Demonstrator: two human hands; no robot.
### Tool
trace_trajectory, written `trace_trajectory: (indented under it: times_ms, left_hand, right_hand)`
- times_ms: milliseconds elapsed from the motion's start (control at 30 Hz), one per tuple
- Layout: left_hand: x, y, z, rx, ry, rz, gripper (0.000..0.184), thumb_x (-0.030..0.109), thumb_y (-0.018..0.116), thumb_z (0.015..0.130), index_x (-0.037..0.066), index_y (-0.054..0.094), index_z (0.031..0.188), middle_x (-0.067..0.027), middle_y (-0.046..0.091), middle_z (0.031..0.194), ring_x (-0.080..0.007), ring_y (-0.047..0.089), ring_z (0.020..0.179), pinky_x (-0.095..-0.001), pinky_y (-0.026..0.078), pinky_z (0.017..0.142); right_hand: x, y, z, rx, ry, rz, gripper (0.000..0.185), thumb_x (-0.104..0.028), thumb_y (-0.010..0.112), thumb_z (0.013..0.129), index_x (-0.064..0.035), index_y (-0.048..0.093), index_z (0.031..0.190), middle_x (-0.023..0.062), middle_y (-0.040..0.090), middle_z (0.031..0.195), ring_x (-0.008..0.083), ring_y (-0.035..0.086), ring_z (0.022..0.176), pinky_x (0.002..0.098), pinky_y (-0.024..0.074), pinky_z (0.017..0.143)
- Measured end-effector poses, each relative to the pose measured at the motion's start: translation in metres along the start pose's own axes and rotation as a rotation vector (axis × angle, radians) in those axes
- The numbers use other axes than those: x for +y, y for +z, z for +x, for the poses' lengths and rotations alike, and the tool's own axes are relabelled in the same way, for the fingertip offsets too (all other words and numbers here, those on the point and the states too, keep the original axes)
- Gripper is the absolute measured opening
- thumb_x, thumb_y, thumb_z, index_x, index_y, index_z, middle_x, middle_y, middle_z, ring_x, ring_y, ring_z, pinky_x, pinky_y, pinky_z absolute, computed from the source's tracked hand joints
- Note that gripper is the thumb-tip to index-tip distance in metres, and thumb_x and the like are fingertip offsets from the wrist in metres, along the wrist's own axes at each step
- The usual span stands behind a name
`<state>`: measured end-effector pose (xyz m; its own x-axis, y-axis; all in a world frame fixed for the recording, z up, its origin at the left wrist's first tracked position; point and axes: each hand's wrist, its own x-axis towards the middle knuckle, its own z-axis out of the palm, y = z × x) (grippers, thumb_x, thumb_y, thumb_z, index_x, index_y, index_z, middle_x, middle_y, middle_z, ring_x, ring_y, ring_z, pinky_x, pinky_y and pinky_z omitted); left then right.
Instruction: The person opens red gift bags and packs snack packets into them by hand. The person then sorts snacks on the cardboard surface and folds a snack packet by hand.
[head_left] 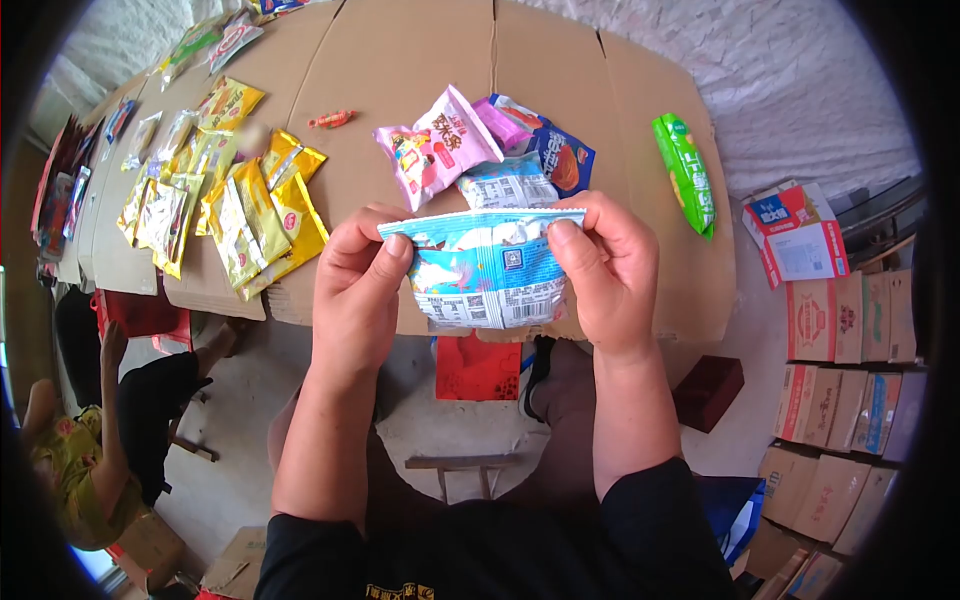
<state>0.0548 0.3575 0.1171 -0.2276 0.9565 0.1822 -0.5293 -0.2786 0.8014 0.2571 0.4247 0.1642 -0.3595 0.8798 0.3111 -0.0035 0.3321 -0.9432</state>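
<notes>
Between my two hands is a blue and white snack bag (487, 272), its printed back with a barcode facing me. My left hand (362, 285) pinches its upper left corner, thumb in front. The upper right corner is pinched by my right hand (612, 275) in the same way. Just beyond it on the cardboard lie a pink snack bag (437, 147), another blue and white bag (507, 184), a purple packet (502, 124) and a dark blue packet (562, 150), partly overlapping.
Yellow snack bags (255, 225) are piled on the left of the cardboard-covered table (390, 60). A small red packet (332, 119) lies nearer the middle, a green bag (685, 172) at the right. Cardboard boxes (825, 320) stack up on the right. Another person (95, 450) sits at lower left.
</notes>
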Motion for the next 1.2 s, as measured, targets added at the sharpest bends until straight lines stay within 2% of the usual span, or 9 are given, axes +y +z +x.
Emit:
trace_trajectory:
  times_ms: [333, 400, 433, 467, 567, 700, 933, 1000, 1200]
  left_hand:
    - [0.003, 0.01, 0.003, 0.101, -0.039, -0.119, 0.006, 0.006, 0.057, 0.099, 0.003, 0.058, 0.094, -0.0027, 0.061, 0.096, -0.0073, 0.058, 0.086, -0.0242, 0.049, 0.078]
    - [0.003, 0.009, 0.006, 0.176, -0.034, -0.144, 0.006, 0.006, 0.057, 0.1, 0.003, 0.058, 0.095, -0.0028, 0.062, 0.094, -0.007, 0.059, 0.084, -0.0239, 0.05, 0.077]
    - [0.004, 0.007, 0.008, 0.245, -0.028, -0.17, 0.006, 0.007, 0.057, 0.1, 0.004, 0.057, 0.095, -0.0028, 0.063, 0.091, -0.0067, 0.061, 0.082, -0.0235, 0.052, 0.076]
    - [0.003, 0.003, 0.011, 0.257, -0.024, -0.163, 0.006, 0.007, 0.057, 0.1, 0.004, 0.057, 0.095, -0.0028, 0.063, 0.091, -0.0067, 0.061, 0.082, -0.0235, 0.052, 0.076]
    - [0.0, -0.009, 0.017, 0.313, 0.057, -0.143, 0.006, 0.006, 0.054, 0.101, 0.005, 0.058, 0.097, -0.0027, 0.065, 0.092, -0.0083, 0.063, 0.082, -0.0249, 0.052, 0.076]
    - [-0.003, -0.016, 0.021, 0.338, 0.028, -0.137, 0.008, 0.006, 0.053, 0.101, 0.005, 0.058, 0.095, -0.003, 0.065, 0.09, -0.0083, 0.062, 0.081, -0.0252, 0.052, 0.076]
    - [-0.001, -0.017, 0.033, 0.374, 0.011, -0.156, 0.009, 0.006, 0.054, 0.1, 0.005, 0.059, 0.092, -0.0028, 0.065, 0.086, -0.0082, 0.062, 0.08, -0.025, 0.052, 0.075]
    - [0.001, -0.012, 0.039, 0.436, 0.02, -0.13, 0.01, 0.01, 0.058, 0.099, 0.008, 0.056, 0.089, 0.0018, 0.061, 0.083, -0.0026, 0.056, 0.07, -0.0188, 0.044, 0.06]
    - [-0.008, -0.012, 0.045, 0.352, -0.013, -0.016, 0.011, 0.015, 0.057, 0.101, 0.01, 0.058, 0.091, 0.0042, 0.059, 0.082, -0.0017, 0.054, 0.072, -0.0156, 0.042, 0.062]
  right_hand:
    - [0.012, 0.007, 0.006, 0.03, 0.124, 0.308, 0.02, -0.014, 0.059, 0.098, -0.0045, 0.057, 0.08, -0.006, 0.05, 0.074, 0.0034, 0.043, 0.07, 0.0207, 0.037, 0.064]
    - [0.017, 0.009, 0.011, 0.013, 0.133, 0.262, 0.02, -0.02, 0.06, 0.099, -0.0041, 0.059, 0.087, -0.0054, 0.052, 0.08, 0.0029, 0.045, 0.073, 0.0203, 0.0378, 0.066]
    - [0.024, 0.006, 0.012, -0.066, 0.158, 0.272, 0.027, -0.028, 0.063, 0.098, -0.0019, 0.06, 0.106, -0.003, 0.058, 0.09, 0.0033, 0.049, 0.078, 0.0207, 0.041, 0.07]
    - [0.025, 0.006, 0.013, -0.076, 0.162, 0.281, 0.027, -0.028, 0.063, 0.098, -0.0019, 0.06, 0.106, -0.003, 0.058, 0.09, 0.0033, 0.049, 0.078, 0.0207, 0.041, 0.07]
    - [0.024, 0.011, 0.015, -0.296, 0.157, 0.226, 0.053, -0.028, 0.068, 0.095, 0.0039, 0.048, 0.133, 0.007, 0.065, 0.111, 0.0098, 0.061, 0.096, 0.0262, 0.0491, 0.083]
    - [0.029, 0.019, 0.016, -0.269, 0.264, 0.177, 0.046, -0.019, 0.065, 0.096, 0.0053, 0.049, 0.132, 0.0093, 0.066, 0.112, 0.0114, 0.062, 0.099, 0.0286, 0.0499, 0.088]
    - [0.033, 0.011, 0.028, -0.223, 0.347, 0.206, 0.043, -0.02, 0.064, 0.097, 0.005, 0.052, 0.131, 0.0067, 0.067, 0.105, 0.0094, 0.062, 0.096, 0.0266, 0.0489, 0.087]
    - [0.042, 0.01, 0.029, -0.231, 0.329, 0.228, 0.045, -0.021, 0.065, 0.097, 0.0046, 0.052, 0.131, 0.0068, 0.067, 0.107, 0.0097, 0.061, 0.097, 0.0271, 0.0485, 0.088]
    - [0.043, 0.02, 0.037, -0.274, 0.203, 0.269, 0.051, -0.026, 0.071, 0.093, 0.0025, 0.052, 0.131, 0.0074, 0.063, 0.117, 0.0127, 0.058, 0.108, 0.0304, 0.0463, 0.095]
